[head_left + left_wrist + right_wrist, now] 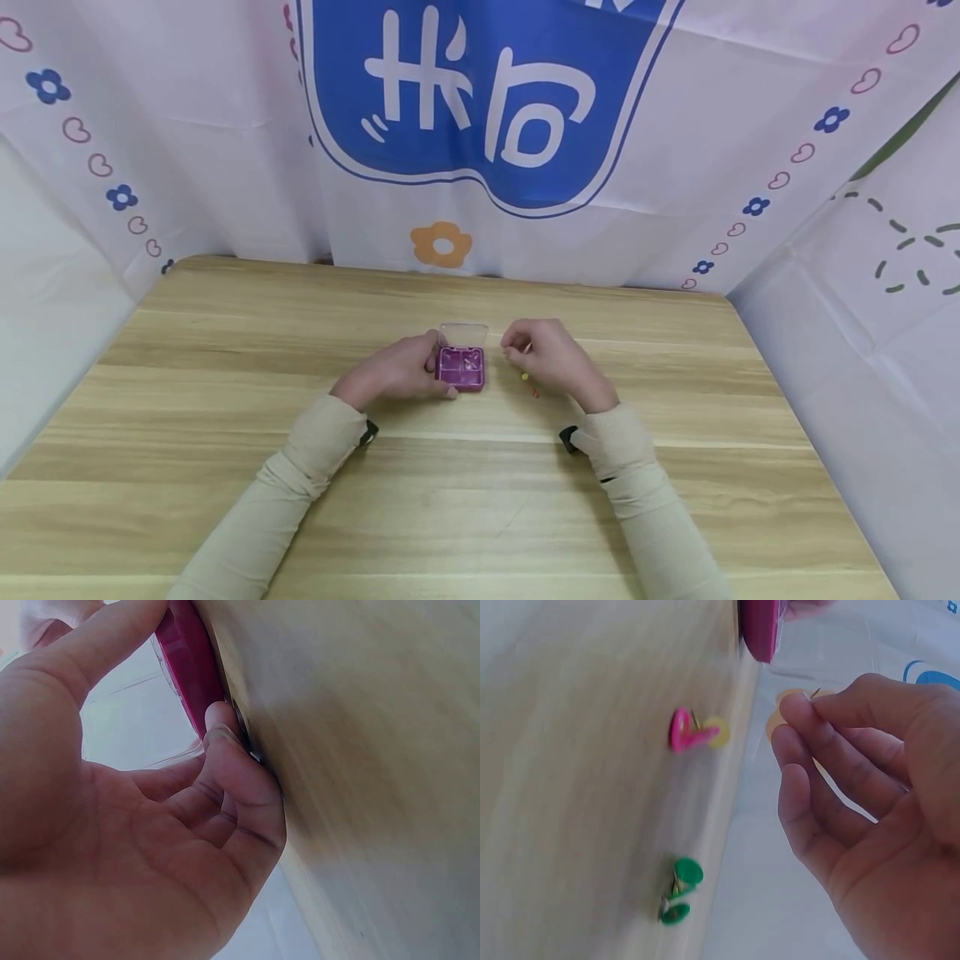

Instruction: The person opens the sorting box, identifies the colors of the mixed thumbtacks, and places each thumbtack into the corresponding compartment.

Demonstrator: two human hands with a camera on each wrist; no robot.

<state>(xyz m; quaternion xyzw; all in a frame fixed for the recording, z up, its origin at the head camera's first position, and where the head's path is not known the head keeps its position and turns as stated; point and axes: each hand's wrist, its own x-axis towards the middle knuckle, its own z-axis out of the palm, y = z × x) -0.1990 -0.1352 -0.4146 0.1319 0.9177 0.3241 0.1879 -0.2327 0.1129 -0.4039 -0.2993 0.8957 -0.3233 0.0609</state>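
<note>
A small purple box [461, 386] with divided compartments lies on the table, its clear lid [463, 335] raised at the back. My left hand [401, 367] grips the box from its left side, thumb along the near edge and fingers at the far corner. Small pieces lie in its back right compartment. Just right of the box, my right hand [553, 357] pinches a thumbtack between thumb and fingertips; only its thin metal point [815, 694] shows. Below that hand lie pink thumbtacks [680, 730], a yellow thumbtack [717, 732] and green thumbtacks [688, 871].
The wood-grain table [450, 517] ends at the back against a hanging white cloth [667, 150] with a blue emblem. White cloth also hangs along the right side. Both forearms, in beige sleeves, reach in from the near edge.
</note>
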